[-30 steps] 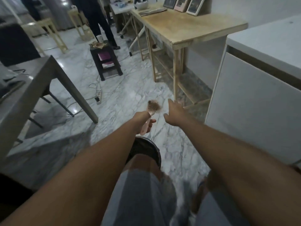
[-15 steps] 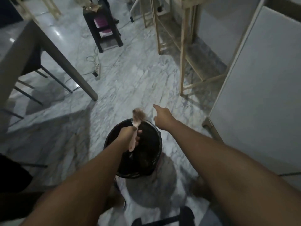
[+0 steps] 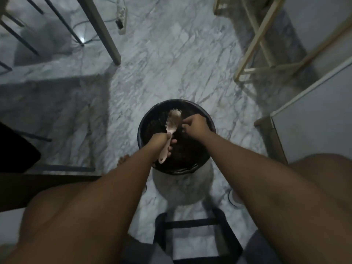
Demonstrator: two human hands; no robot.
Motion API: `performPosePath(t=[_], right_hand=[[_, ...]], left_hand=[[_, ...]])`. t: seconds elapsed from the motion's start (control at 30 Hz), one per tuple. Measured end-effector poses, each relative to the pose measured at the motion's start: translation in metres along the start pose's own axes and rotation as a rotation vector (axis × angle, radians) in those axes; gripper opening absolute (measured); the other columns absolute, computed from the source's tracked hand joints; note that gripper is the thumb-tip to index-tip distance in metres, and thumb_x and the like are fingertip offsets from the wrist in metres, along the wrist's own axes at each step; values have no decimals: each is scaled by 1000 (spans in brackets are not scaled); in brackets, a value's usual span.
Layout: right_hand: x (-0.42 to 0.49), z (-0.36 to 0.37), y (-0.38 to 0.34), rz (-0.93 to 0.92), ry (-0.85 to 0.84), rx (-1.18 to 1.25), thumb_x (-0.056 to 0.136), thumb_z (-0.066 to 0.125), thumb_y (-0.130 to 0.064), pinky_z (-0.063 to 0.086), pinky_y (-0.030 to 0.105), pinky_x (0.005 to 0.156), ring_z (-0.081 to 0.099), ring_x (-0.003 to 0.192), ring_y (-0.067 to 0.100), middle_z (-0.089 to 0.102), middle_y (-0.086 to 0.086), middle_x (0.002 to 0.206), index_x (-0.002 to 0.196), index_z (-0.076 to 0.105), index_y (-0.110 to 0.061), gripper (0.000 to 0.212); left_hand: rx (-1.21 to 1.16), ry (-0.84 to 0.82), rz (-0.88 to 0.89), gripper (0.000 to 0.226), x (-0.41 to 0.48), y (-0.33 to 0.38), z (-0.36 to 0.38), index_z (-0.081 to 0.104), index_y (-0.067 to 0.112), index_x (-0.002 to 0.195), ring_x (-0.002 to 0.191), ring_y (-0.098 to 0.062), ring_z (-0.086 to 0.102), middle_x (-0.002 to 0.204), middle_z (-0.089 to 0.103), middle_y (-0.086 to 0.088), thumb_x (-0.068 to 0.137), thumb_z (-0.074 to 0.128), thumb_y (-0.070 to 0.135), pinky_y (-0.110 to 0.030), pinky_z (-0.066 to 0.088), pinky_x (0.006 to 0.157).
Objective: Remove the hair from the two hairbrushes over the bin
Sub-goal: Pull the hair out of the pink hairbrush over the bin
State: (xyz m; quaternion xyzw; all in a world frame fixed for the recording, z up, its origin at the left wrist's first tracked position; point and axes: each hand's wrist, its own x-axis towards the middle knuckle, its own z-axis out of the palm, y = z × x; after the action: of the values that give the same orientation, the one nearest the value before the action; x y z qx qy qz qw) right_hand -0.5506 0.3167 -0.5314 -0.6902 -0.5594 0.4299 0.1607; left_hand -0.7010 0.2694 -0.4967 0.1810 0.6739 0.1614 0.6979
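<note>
Hairbrush (image 3: 173,121) is held above the open mouth of the bin (image 3: 142,122), at the middle of the view. Grey-veined marble floor (image 3: 171,60) fills most of the scene, partly in shadow. A white cabinet (image 3: 314,115) stands at the right with a pale wooden frame (image 3: 253,46) beyond it. A grey table leg (image 3: 103,33) slants down at the upper left, and a power strip (image 3: 122,18) lies on the floor near it. A black stool frame (image 3: 190,223) sits at the bottom edge, just on the person's side of the bin. The bin is round and black, with a dark bag folded over its rim. Its inside is dark, and what lies in it cannot be told. The brush is pale pink, and its long axis runs from near left to far right. The handle end points back toward the person and the oval head points away, over the bin's far half, with bristles showing along its left edge and tip. The left grip (image 3: 161,139) is wrapped round the handle just below the head. The right grip (image 3: 195,124) has its fingers curled, with the tips bunched against the head's right edge. Whether hair is pinched between them is too blurred to tell.
</note>
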Motion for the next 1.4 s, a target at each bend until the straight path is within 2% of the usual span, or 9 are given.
performPosePath(t=[0.23, 0.37, 0.53, 0.7, 0.8, 0.87, 0.97, 1.13, 1.4], right_hand=[[1, 16, 11, 72, 184, 39, 92, 62, -8, 54, 25, 74, 69, 85, 19, 74, 8, 96, 94, 77, -8, 15], [3, 18, 15, 64, 313, 253, 91, 59, -16, 61, 45, 79, 71, 83, 23, 72, 3, 88, 89, 71, -19, 13], [-1, -8, 8, 30, 827, 508, 97, 48, -10, 53, 31, 74, 64, 79, 20, 66, 1, 86, 102, 60, -6, 13], [-5, -7, 28, 160, 123, 13, 87, 54, -9, 43, 31, 106, 54, 126, 29, 58, 14, 136, 142, 45, -7, 56], [-12, 10, 31, 126, -32, 165, 97, 52, -30, 53, 42, 100, 61, 118, 28, 63, 4, 121, 154, 30, -19, 63], [-15, 21, 27, 66, -20, 331, 96, 51, -53, 62, 44, 85, 65, 108, 22, 61, -5, 111, 152, 35, -27, 64], [-16, 29, 20, -104, 37, 327, 88, 60, -63, 57, 30, 91, 64, 104, 9, 63, -14, 106, 143, 49, -31, 65], [-10, 31, 8, -365, 282, 190, 90, 70, -17, 54, 28, 91, 64, 94, 5, 75, 2, 103, 105, 78, -14, 17], [6, 0, -20, -459, 783, 429, 90, 67, -12, 56, 28, 64, 63, 85, 6, 68, -3, 88, 90, 75, -8, 8]], left_hand=[[-177, 66, 39, 29, 24, -30, 1, 45, 17, 80, 50, -11, 30, 67, 39, 1, 104, 32, 25, -21, 29, 43], [-279, 133, 47, 29, 40, -46, -3, 43, 16, 80, 47, -11, 28, 65, 37, 0, 105, 31, 24, -19, 28, 42], [-334, 166, 18, 30, 56, -60, -5, 41, 15, 77, 46, -11, 28, 65, 35, 1, 104, 29, 21, -16, 28, 41], [-203, 82, 10, 21, 62, -63, -6, 45, 21, 82, 50, -12, 30, 68, 40, 4, 101, 35, 27, -24, 28, 46], [-110, 49, 56, 19, 61, -60, -8, 48, 21, 88, 51, -13, 33, 72, 44, 4, 99, 38, 31, -25, 31, 46], [-45, 29, 105, 18, 58, -58, -13, 52, 20, 91, 48, -12, 37, 73, 49, 3, 98, 41, 33, -24, 35, 44], [29, 38, 160, 18, 52, -56, -20, 55, 19, 93, 48, -13, 42, 73, 53, 2, 97, 45, 33, -26, 38, 45], [-14, 44, 153, 18, 48, -54, -19, 51, 19, 90, 49, -12, 38, 74, 48, 0, 100, 40, 29, -23, 36, 46], [-272, 97, 10, 26, 51, -58, -18, 47, 15, 96, 50, -9, 35, 74, 43, 2, 104, 29, 31, -20, 36, 47]])
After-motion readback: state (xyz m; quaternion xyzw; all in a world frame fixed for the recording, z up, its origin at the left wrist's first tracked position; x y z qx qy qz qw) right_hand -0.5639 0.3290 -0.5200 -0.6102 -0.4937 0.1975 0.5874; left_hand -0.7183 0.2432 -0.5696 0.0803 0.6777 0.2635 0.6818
